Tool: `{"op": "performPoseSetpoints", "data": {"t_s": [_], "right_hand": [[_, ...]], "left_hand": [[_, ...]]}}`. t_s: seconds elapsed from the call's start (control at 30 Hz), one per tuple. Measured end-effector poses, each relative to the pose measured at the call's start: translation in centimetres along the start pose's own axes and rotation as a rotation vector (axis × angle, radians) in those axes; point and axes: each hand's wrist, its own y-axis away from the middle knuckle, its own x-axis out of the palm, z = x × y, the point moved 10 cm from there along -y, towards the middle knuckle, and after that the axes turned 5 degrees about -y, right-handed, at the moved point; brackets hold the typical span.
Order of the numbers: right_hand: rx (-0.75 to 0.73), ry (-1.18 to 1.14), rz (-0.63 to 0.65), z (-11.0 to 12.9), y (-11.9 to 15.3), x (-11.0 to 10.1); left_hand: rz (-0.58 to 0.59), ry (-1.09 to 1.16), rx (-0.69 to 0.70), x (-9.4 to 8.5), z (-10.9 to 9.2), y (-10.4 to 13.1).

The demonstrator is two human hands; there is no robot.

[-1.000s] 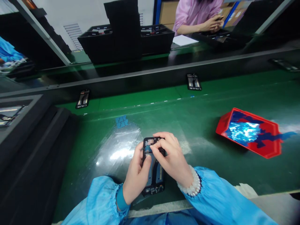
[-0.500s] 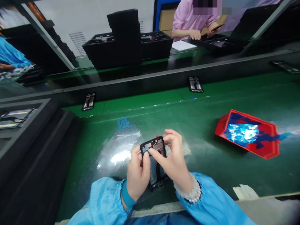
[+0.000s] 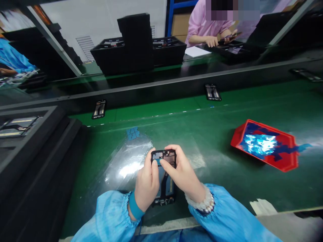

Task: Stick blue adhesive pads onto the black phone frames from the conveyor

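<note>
Between my two hands is a black phone frame (image 3: 164,185) with its inner parts bare and a dark ribbon cable down its middle. My left hand (image 3: 147,183) grips its upper left side, the thumb on the inner face. On the upper right, my right hand (image 3: 183,171) wraps the edge, its thumb pressing near the other thumb. A small blue piece (image 3: 158,162) shows in the phone between the thumbs. Beyond my hands, a sheet of blue stickers (image 3: 133,133) lies on the green bench (image 3: 106,148).
At right stands a red bin (image 3: 285,164) holding shiny blue film scraps. Other phone frames (image 3: 99,109) (image 3: 213,92) lie along the bench's back ledge. Black trays (image 3: 47,148) are stacked at left. Across the divider a person in pink (image 3: 199,27) handles a device.
The phone frame has turned more upright in my hands. My right fingers, raised before, now close round its upper right edge.
</note>
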Motion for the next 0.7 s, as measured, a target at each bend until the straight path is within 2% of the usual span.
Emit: {"op": "performPoseSetpoints", "data": {"t_s": [0.07,0.2,0.33,0.5,0.6,0.7], "right_hand": [[-0.023,0.046,0.005,-0.1,0.1,0.0],[-0.068,0.142,0.046,-0.3,0.3,0.1],[-0.046,0.179,-0.019,-0.5,0.2,-0.3],[0.023,0.132,-0.028,-0.7,0.0,-0.2],[0.023,0.113,-0.044,-0.7,0.0,-0.5],[-0.039,0.144,-0.036,-0.4,0.2,-0.6]], "left_hand": [[0.027,-0.018,-0.002,0.1,0.1,-0.1],[0.156,-0.085,-0.014,0.8,0.1,-0.2],[0.243,-0.211,-0.021,0.9,0.1,-0.1],[0.374,-0.035,0.063,1.6,-1.0,0.5],[0.427,0.054,0.024,2.0,-0.6,0.7],[0.413,0.195,-0.015,2.0,-0.1,0.6]]}}
